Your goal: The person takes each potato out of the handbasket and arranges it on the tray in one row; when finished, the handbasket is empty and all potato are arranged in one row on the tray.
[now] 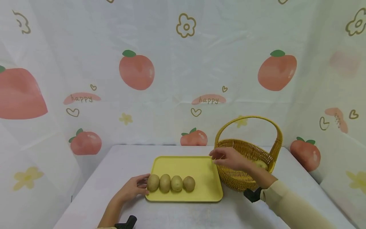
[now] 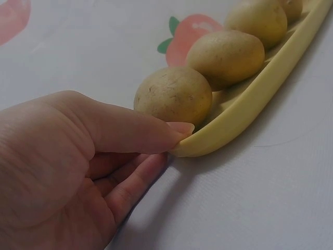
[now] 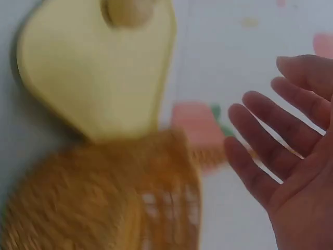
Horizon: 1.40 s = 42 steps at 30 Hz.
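On the yellow tray (image 1: pixel 186 163), several potatoes (image 1: pixel 177 183) lie side by side in a row along the left and front part. My left hand (image 1: pixel 132 188) holds the tray's left edge; in the left wrist view its thumb (image 2: pixel 156 130) lies on the rim, with the fingers below, beside the nearest potato (image 2: pixel 174 95). Over the left side of a wicker basket (image 1: pixel 233 179), my right hand (image 1: pixel 233 158) hovers with nothing in it. Its fingers (image 3: pixel 270 146) are spread and relaxed in the right wrist view. One potato (image 1: pixel 260 164) is inside the basket, partly hidden by the right arm.
The basket's tall arched handle (image 1: pixel 248 117) rises behind the right hand. A white cloth covers the table (image 1: pixel 171 214), and a white curtain (image 1: pixel 171 121) printed with fruit hangs behind it. The basket stands close against the tray's right edge.
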{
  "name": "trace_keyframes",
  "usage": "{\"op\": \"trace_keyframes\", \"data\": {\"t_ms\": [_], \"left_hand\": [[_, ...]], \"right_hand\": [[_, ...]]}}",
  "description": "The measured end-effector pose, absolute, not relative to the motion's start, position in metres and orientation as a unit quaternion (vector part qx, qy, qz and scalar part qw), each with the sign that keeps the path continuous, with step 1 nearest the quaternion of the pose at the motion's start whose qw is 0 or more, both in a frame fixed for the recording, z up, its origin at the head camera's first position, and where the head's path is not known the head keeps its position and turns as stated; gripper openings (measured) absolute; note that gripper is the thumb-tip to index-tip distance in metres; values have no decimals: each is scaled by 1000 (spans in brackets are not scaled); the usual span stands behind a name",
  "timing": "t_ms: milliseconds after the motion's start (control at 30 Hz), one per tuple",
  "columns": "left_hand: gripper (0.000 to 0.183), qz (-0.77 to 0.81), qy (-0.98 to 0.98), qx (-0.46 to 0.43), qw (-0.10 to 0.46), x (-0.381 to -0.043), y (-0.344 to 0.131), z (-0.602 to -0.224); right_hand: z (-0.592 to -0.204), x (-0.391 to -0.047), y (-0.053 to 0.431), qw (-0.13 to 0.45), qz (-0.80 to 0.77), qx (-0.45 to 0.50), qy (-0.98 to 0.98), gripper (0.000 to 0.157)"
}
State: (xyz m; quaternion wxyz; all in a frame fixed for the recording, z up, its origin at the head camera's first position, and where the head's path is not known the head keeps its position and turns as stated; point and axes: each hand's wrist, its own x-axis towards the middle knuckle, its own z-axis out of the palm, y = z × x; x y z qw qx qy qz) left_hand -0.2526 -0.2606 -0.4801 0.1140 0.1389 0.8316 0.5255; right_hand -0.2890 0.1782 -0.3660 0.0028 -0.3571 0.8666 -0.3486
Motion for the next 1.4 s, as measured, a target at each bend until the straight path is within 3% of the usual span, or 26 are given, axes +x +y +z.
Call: {"op": "trace_keyframes", "data": {"t_ms": [100, 333, 500, 800, 1400], "left_hand": [[74, 525, 832, 138, 114, -253, -261, -480], [74, 518, 837, 134, 113, -253, -261, -479], [75, 515, 839, 133, 113, -255, -260, -482], [76, 516, 840, 124, 113, -257, -260, -484], [76, 513, 842, 126, 113, -255, -261, -482]], "right_hand": [[-358, -301, 199, 23, -345, -334, 877, 26], [-343, -323, 237, 148, -403, -252, 867, 42], [-342, -331, 256, 196, -400, -195, 873, 52], [-353, -333, 282, 187, -351, -150, 905, 66], [-387, -332, 284, 159, -248, -139, 945, 53]]}}
